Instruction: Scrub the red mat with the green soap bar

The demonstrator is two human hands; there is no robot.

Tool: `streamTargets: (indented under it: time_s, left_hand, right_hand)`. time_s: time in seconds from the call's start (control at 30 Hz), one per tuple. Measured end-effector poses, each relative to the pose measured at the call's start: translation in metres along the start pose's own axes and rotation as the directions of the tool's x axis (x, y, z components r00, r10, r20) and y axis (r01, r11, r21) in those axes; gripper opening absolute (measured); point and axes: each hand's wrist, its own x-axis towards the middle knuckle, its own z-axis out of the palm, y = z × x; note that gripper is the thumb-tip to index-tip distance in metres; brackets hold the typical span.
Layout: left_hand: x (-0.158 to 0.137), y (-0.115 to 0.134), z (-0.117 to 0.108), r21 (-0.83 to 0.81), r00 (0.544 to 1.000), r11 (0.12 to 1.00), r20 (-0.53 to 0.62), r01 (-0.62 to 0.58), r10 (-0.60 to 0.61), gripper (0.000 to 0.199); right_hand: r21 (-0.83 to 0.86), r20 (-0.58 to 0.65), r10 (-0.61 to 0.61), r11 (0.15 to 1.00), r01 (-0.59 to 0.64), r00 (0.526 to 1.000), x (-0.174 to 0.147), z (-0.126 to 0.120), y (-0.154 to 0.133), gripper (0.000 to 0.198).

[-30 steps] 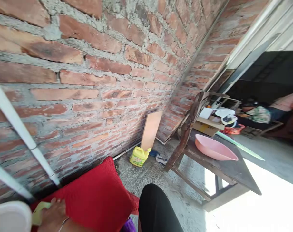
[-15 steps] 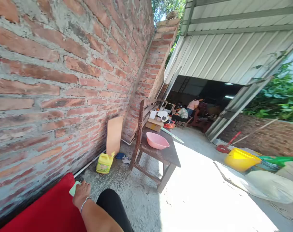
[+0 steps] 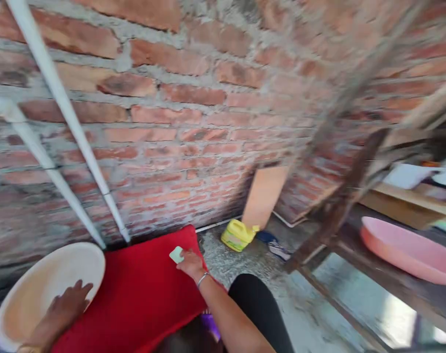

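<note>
My right hand [image 3: 193,267], with a bracelet at the wrist, grips a small flat pale green piece [image 3: 176,254] at its fingertips; it may be soap. It is over the far right part of a red cloth [image 3: 142,284] spread before me. My left hand [image 3: 68,303] is slightly blurred, its fingers apart, over the right side of a white basin [image 3: 93,252]. Whether it touches the basin I cannot tell. Part of a purple thing with bristles [image 3: 210,324] shows beside my right forearm at the cloth's near edge.
A brick wall [image 3: 193,117] with white pipes [image 3: 79,132] stands behind the cloth. To the right are a yellow jug [image 3: 238,236], a leaning board [image 3: 264,196], sandals [image 3: 276,245] and a wooden chair [image 3: 336,230] bearing a pink basin [image 3: 403,252]. My knee [image 3: 257,304] is beside the cloth.
The view has swung left and down, away from the yard and the people in the shed. My left hand, the white basin and the pipes now show. My right hand still holds the pale green piece.
</note>
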Motion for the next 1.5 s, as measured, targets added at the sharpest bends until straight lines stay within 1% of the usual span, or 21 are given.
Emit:
streamTargets:
  time_s: [0.03, 0.07, 0.1, 0.17, 0.23, 0.33, 0.4, 0.47, 0.53, 0.63, 0.73, 0.77, 0.83, 0.93, 1.0, 1.07, 1.17, 1.27, 1.37, 1.43, 1.5]
  left_hand:
    - [-0.004, -0.012, -0.006, 0.071, 0.986, 0.984, -0.029, 0.164, -0.162, 0.046]
    - [-0.005, -0.020, -0.013, 0.119, 0.960, 0.953, -0.045, 0.279, -0.276, 0.047]
    - [-0.002, -0.026, -0.021, 0.116, 0.954, 0.947, -0.062, 0.299, -0.294, 0.046]
    - [0.007, -0.033, -0.036, 0.035, 0.967, 0.972, -0.123, 0.230, -0.225, 0.047]
    - [0.016, -0.036, -0.047, 0.000, 0.955, 0.967, -0.154, 0.255, -0.252, 0.045]
    - [0.023, -0.035, -0.052, -0.010, 0.954, 0.968, -0.166, 0.252, -0.250, 0.041]
    - [0.025, -0.034, -0.050, -0.015, 0.965, 0.978, -0.163, 0.206, -0.205, 0.039]
    - [0.026, -0.034, -0.047, -0.009, 0.971, 0.983, -0.155, 0.184, -0.183, 0.039]
    - [0.027, -0.035, -0.045, 0.002, 0.972, 0.984, -0.154, 0.181, -0.178, 0.039]
    - [0.027, -0.037, -0.043, 0.010, 0.973, 0.984, -0.149, 0.180, -0.177, 0.040]
    - [0.026, -0.041, -0.042, 0.016, 0.976, 0.982, -0.117, 0.188, -0.185, 0.040]
    - [0.026, -0.042, -0.042, 0.016, 0.976, 0.982, -0.111, 0.189, -0.186, 0.040]
    - [0.026, -0.043, -0.041, 0.013, 0.977, 0.983, -0.113, 0.186, -0.183, 0.040]
    - [0.025, -0.043, -0.041, 0.011, 0.979, 0.984, -0.104, 0.177, -0.175, 0.041]
    - [0.024, -0.043, -0.041, 0.012, 0.981, 0.984, -0.082, 0.178, -0.176, 0.042]
    - [0.022, -0.043, -0.041, 0.019, 0.982, 0.983, -0.064, 0.182, -0.180, 0.043]
    - [0.020, -0.041, -0.042, 0.032, 0.981, 0.982, -0.057, 0.189, -0.187, 0.043]
    - [0.019, -0.036, -0.043, 0.039, 0.979, 0.979, -0.054, 0.200, -0.198, 0.043]
    - [0.019, -0.028, -0.045, 0.043, 0.979, 0.979, -0.049, 0.201, -0.199, 0.044]
    - [0.018, -0.024, -0.045, 0.041, 0.979, 0.979, -0.051, 0.200, -0.197, 0.043]
    - [0.019, -0.022, -0.043, 0.040, 0.979, 0.979, -0.046, 0.199, -0.198, 0.043]
  right_hand:
    - [-0.004, 0.009, -0.037, 0.999, 0.037, 0.999, 0.010, 0.008, -0.014, 0.047]
    - [-0.006, 0.023, -0.079, 0.997, 0.079, 0.997, 0.021, 0.018, -0.031, 0.046]
    - [-0.001, 0.031, -0.120, 0.993, 0.120, 0.992, 0.030, 0.028, -0.051, 0.046]
    - [0.025, 0.043, -0.202, 0.979, 0.201, 0.978, 0.040, 0.050, -0.096, 0.044]
    - [0.048, 0.045, -0.281, 0.959, 0.279, 0.959, 0.043, 0.069, -0.142, 0.042]
    - [0.043, 0.039, -0.372, 0.928, 0.371, 0.927, 0.040, 0.095, -0.203, 0.041]
    - [0.032, 0.048, -0.412, 0.911, 0.411, 0.910, 0.040, 0.108, -0.230, 0.040]
    - [0.011, 0.076, -0.439, 0.898, 0.440, 0.895, 0.043, 0.115, -0.241, 0.040]
    - [-0.023, 0.104, -0.446, 0.892, 0.451, 0.889, 0.049, 0.115, -0.236, 0.040]
    - [-0.081, 0.091, -0.376, 0.920, 0.383, 0.922, 0.057, 0.108, -0.210, 0.042]
    - [-0.119, 0.006, -0.271, 0.956, 0.269, 0.963, 0.059, 0.104, -0.194, 0.043]
    - [-0.117, -0.018, -0.265, 0.958, 0.261, 0.964, 0.058, 0.104, -0.196, 0.043]
    - [-0.091, -0.031, -0.307, 0.948, 0.303, 0.951, 0.055, 0.106, -0.211, 0.043]
    - [-0.042, 0.004, -0.426, 0.904, 0.425, 0.905, 0.052, 0.112, -0.243, 0.041]
    - [-0.032, 0.039, -0.470, 0.881, 0.471, 0.882, 0.055, 0.113, -0.255, 0.039]
    - [-0.035, 0.076, -0.464, 0.883, 0.468, 0.882, 0.061, 0.110, -0.250, 0.040]
    - [-0.049, 0.093, -0.406, 0.910, 0.411, 0.909, 0.073, 0.096, -0.215, 0.047]
    - [-0.068, 0.055, -0.298, 0.951, 0.301, 0.953, 0.085, 0.070, -0.161, 0.048]
    - [-0.076, 0.011, -0.151, 0.986, 0.151, 0.989, 0.093, 0.036, -0.098, 0.049]
    - [-0.073, -0.024, -0.038, 0.997, 0.036, 0.999, 0.095, 0.012, -0.055, 0.051]
    - [-0.065, -0.071, 0.076, 0.995, -0.081, 0.995, 0.094, -0.008, -0.015, 0.051]
